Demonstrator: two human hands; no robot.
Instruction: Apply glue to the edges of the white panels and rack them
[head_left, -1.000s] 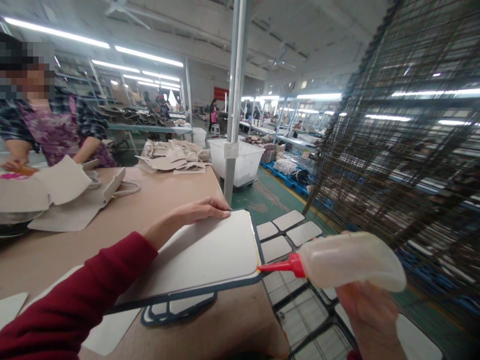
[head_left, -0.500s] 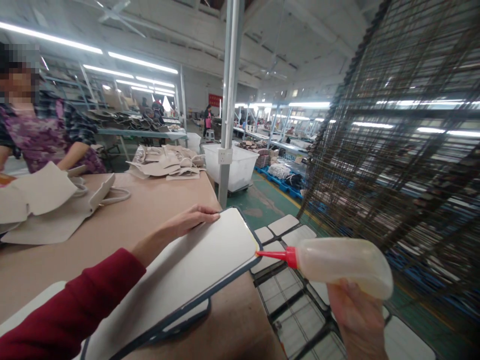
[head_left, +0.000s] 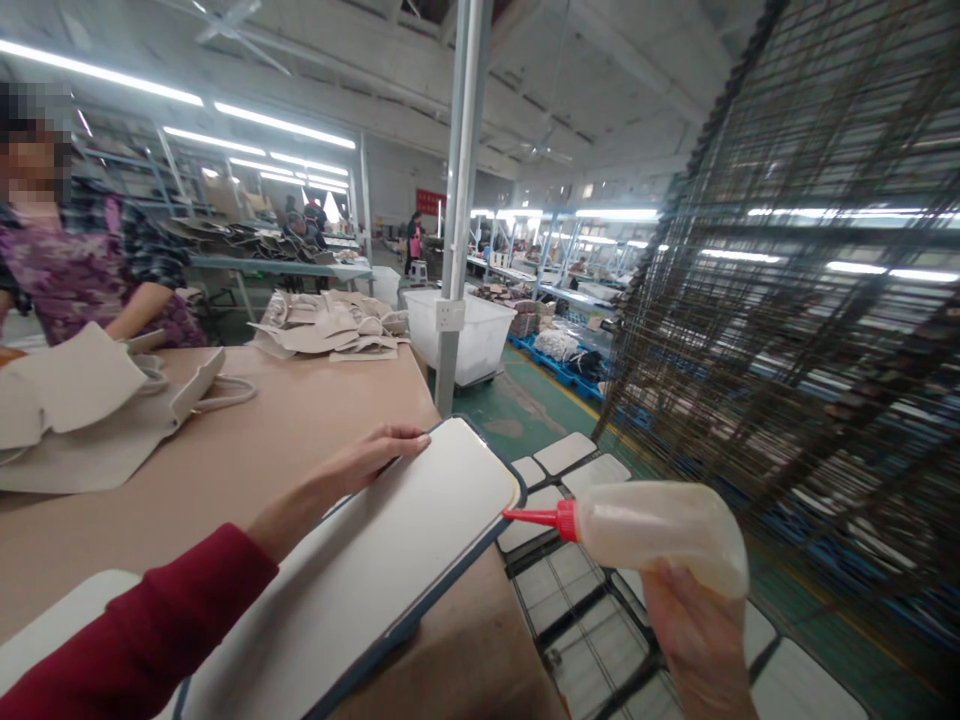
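While smooth tan table spreads at left, left hand grips the edge of a flat white panel, round-cornered, dark-rimmed, tilted over it; red conical nozzle at panel's right corner; translucent, rounded bottle clasped in right hand.

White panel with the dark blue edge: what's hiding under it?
Below the white panel, you can see some brown table and a dark sliver by its lower edge. The panel covers the rest, so I can't tell what else is there.
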